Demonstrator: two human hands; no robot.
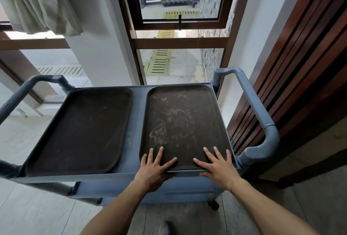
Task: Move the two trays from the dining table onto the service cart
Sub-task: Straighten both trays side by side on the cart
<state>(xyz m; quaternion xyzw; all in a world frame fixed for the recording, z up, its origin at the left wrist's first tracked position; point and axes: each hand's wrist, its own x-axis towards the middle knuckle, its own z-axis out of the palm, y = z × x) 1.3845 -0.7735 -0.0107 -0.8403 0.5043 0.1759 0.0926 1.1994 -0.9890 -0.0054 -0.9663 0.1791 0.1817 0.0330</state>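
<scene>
both hands (154, 169) (217, 167) flat, fingers spread, on right tray (184, 122), left tray (82, 131) beside, cart (135, 118)

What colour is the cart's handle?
Blue-grey ribbed plastic handle, matching the service cart; the head view shows it.

Restaurant: service cart (138, 122) bearing serving trays (80, 131).

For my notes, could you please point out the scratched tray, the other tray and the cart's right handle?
scratched tray (180, 122), head view, its floor.
other tray (84, 131), head view, its floor.
right handle (255, 107), head view, ribbed grip.
</scene>
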